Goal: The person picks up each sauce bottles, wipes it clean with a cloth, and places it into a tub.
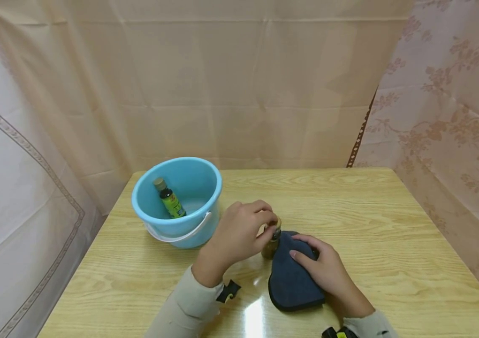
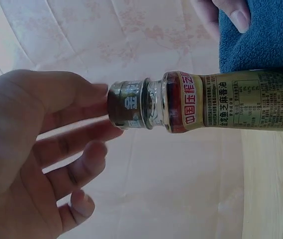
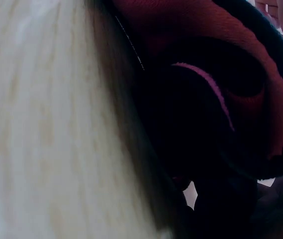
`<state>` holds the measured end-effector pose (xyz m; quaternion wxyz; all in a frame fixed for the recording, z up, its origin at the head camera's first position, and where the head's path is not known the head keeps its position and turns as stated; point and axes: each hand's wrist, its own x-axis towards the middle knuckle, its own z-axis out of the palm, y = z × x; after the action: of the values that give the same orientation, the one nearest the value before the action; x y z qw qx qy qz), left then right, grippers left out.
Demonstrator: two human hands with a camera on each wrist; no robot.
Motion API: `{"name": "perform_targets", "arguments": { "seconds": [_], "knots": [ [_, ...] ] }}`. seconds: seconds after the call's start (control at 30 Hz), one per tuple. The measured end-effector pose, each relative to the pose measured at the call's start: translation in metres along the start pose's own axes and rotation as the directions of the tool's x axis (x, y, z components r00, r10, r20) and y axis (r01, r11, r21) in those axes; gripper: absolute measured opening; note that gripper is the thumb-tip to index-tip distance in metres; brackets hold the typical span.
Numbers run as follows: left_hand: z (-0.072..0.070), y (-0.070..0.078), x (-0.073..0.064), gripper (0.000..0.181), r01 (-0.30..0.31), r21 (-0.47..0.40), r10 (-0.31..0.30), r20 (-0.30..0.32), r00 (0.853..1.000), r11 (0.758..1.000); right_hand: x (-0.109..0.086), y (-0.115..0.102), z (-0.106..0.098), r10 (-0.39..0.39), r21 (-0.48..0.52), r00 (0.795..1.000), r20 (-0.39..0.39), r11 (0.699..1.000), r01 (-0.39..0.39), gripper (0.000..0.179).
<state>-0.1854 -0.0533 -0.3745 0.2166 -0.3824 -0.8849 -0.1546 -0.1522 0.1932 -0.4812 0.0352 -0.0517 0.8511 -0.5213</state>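
With thumb and fingertips, my left hand (image 1: 239, 232) pinches the cap of a sesame oil bottle (image 1: 269, 249) that stands upright on the table. In the left wrist view the bottle's glass neck and gold label (image 2: 250, 102) show clearly, and the other fingers are spread loosely off the cap. My right hand (image 1: 325, 265) grips a folded dark blue cloth (image 1: 292, 277) with a black edge, its top against the bottle's side. Reddish inner folds of the cloth (image 3: 280, 114) appear in the dark right wrist view.
To the left stands a light blue bucket (image 1: 142, 206) with its white handle (image 1: 188, 234) lowered. A dark bottle with a green label (image 1: 172, 204) leans inside it. The wooden table (image 1: 391, 225) ends at a beige curtain (image 1: 239, 94) behind.
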Motion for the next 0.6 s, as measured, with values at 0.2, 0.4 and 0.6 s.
{"name": "perform_targets", "arguments": {
  "seconds": [0.2,0.4,0.6],
  "knots": [
    [0.0018,0.0021,-0.0002,0.012,0.048,0.033,-0.047,-0.025,0.999,0.998,0.0004,-0.0019,0.0004,0.008,-0.016,1.000,-0.002,1.000,-0.008,0.036],
    [0.0018,0.0036,-0.0013,0.012,0.069,0.032,-0.069,0.005,0.998,0.997,0.0013,-0.0020,0.0016,-0.004,-0.018,1.000,-0.007,1.000,0.004,0.036],
    [0.0011,0.0046,-0.0009,0.012,0.068,0.005,-0.068,0.025,0.997,0.998,0.0028,0.0013,0.0014,-0.020,0.060,1.000,-0.008,0.998,0.020,0.036]
  ]
}}
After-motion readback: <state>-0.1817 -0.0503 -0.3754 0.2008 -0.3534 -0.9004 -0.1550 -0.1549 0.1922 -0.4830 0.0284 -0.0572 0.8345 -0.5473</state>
